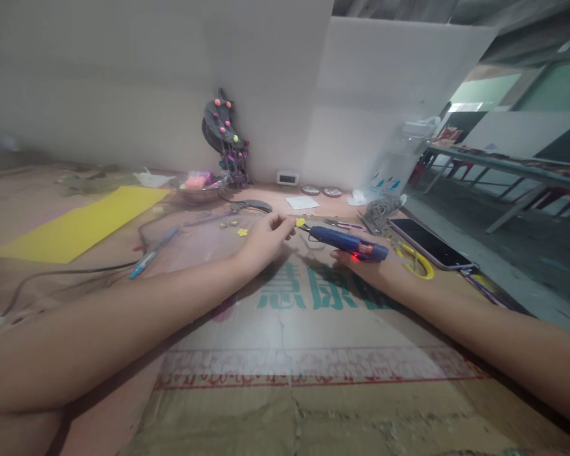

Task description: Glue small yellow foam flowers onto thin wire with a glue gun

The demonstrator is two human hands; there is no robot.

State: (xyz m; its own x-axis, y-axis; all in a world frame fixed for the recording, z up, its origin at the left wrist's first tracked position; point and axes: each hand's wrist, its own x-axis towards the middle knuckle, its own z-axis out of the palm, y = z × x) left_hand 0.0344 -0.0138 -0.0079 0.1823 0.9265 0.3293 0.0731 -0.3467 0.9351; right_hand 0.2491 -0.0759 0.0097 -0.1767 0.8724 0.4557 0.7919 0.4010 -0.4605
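My right hand [367, 265] grips a blue glue gun [349, 244] whose nozzle points left, a red light glowing on its body. My left hand [265, 239] pinches a small yellow piece [300, 222] right at the gun's tip. Both hands rest over a flattened cardboard sheet [308, 329] with green printed characters. Another small yellow flower-shaped piece [242, 232] lies on the table just left of my left hand.
A yellow foam sheet [83, 223] lies at the left, a blue pen [152, 253] and cables beside it. A phone [430, 243] and yellow-handled scissors [418, 263] sit at the right. A dark ornament with coloured beads [225, 136] leans in the back corner.
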